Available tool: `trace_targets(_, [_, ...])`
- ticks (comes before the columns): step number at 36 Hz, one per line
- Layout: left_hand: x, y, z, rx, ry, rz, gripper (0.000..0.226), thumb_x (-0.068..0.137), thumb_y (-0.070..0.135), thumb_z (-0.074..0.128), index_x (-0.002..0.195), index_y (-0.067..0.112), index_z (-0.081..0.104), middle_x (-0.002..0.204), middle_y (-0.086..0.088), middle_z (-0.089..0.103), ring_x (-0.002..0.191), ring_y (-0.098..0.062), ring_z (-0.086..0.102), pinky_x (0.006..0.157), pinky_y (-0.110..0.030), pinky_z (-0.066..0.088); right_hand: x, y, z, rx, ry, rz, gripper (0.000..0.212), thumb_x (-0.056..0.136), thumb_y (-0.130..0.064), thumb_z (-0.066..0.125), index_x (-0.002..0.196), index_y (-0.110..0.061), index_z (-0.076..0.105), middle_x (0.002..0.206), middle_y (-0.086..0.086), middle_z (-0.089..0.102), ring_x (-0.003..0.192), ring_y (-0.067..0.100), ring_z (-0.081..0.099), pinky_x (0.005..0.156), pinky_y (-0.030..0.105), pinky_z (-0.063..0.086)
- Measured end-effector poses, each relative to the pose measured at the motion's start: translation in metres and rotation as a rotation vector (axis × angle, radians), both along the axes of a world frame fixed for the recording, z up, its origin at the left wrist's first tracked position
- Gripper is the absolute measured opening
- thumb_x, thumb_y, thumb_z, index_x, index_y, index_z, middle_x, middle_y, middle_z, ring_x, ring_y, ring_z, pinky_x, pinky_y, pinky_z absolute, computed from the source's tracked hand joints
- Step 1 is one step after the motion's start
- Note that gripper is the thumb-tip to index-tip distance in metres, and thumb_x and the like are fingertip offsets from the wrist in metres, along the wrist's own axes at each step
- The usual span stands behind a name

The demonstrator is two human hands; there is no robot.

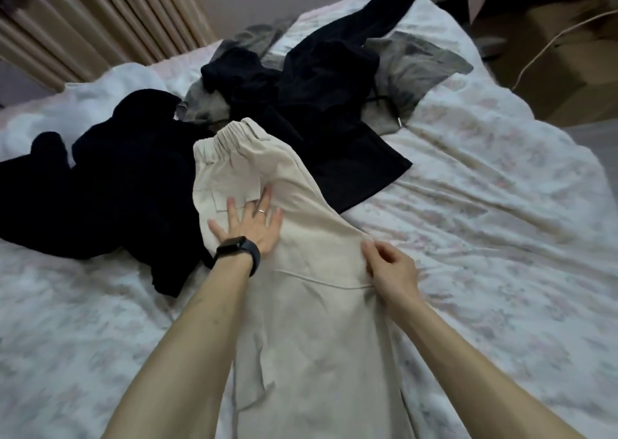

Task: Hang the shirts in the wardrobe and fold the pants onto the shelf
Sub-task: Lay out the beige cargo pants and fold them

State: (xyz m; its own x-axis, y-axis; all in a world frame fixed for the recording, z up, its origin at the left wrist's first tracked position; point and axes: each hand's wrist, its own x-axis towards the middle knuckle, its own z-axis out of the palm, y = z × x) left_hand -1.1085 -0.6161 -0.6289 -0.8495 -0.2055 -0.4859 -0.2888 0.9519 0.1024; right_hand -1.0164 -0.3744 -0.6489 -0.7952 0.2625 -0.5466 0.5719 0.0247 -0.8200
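Long cream cloth pants [301, 271] lie flat on the flowery white bed [485, 238]. The left hand [247, 224] presses flat on them, and the right hand [391, 268] pinches their edge beside black clothes [110, 187].

Illumination is dim and cool, with a bluish-grey cast over the bed [501, 204]. The light is soft and diffuse; its source cannot be determined. Shadows are faint and soft-edged. The black clothes [117, 187] lose nearly all fold detail to darkness. Wide-angle distortion bows the bed's outline and stretches the forearms [200, 338] toward the lower corners. The upper right corner is smeared by blur, and the curtain [100, 20] is soft. The beige pants [301, 305] at centre are sharpest, with mild grain.
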Motion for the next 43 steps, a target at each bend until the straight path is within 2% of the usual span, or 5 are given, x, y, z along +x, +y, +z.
trace_targets(11, [0.204, 0.019, -0.015, 0.109, 0.301, 0.104, 0.061, 0.102, 0.042, 0.044, 0.157, 0.040, 0.019, 0.168, 0.005, 0.006, 0.154, -0.018, 0.003, 0.123, -0.050, 0.008, 0.127, 0.005, 0.004, 0.437, -0.091, 0.488, 0.055, 0.080, -0.050, 0.073, 0.120, -0.019, 0.052, 0.112, -0.001, 0.057, 0.106, 0.022, 0.056, 0.085, 0.037, 0.047])
trace_targets(16, [0.325, 0.039, 0.004, 0.373, 0.268, 0.545, 0.059, 0.100, 0.029, 0.056, 0.154, 0.028, 0.033, 0.157, -0.004, 0.032, 0.144, -0.021, 0.031, 0.116, -0.027, 0.024, 0.211, 0.010, 0.013, 0.545, -0.112, 0.564, 0.048, 0.087, -0.035, 0.072, 0.119, -0.005, 0.054, 0.117, 0.014, 0.057, 0.112, 0.033, 0.053, 0.090, 0.040, 0.044])
trace_targets(23, [0.453, 0.052, 0.036, 0.459, 0.034, 0.997, 0.034, 0.093, 0.023, 0.063, 0.126, 0.015, 0.061, 0.117, -0.007, 0.068, 0.098, -0.026, 0.062, 0.084, -0.032, 0.050, 0.299, 0.020, 0.033, 0.440, -0.315, 0.603, 0.031, 0.089, -0.038, 0.069, 0.098, -0.012, 0.056, 0.099, 0.009, 0.064, 0.093, 0.033, 0.062, 0.068, 0.034, 0.039])
trace_targets(29, [0.525, 0.057, 0.038, 0.415, -0.018, 1.007, 0.029, 0.088, 0.007, 0.061, 0.116, 0.008, 0.063, 0.120, -0.011, 0.057, 0.097, -0.025, 0.055, 0.084, -0.027, 0.043, 0.374, 0.037, 0.038, 0.387, -0.409, 0.684, 0.046, 0.087, -0.029, 0.067, 0.131, -0.015, 0.059, 0.120, 0.009, 0.069, 0.108, 0.032, 0.065, 0.082, 0.036, 0.050])
trace_targets(43, [0.657, 0.032, 0.023, 0.472, -0.276, 0.799, 0.026, 0.097, 0.032, 0.063, 0.117, 0.016, 0.067, 0.105, -0.004, 0.069, 0.088, -0.021, 0.059, 0.074, -0.026, 0.042, 0.514, 0.040, 0.017, 0.346, -0.505, 0.457, 0.049, 0.085, -0.020, 0.076, 0.125, -0.005, 0.051, 0.122, 0.015, 0.065, 0.114, 0.034, 0.062, 0.085, 0.033, 0.046])
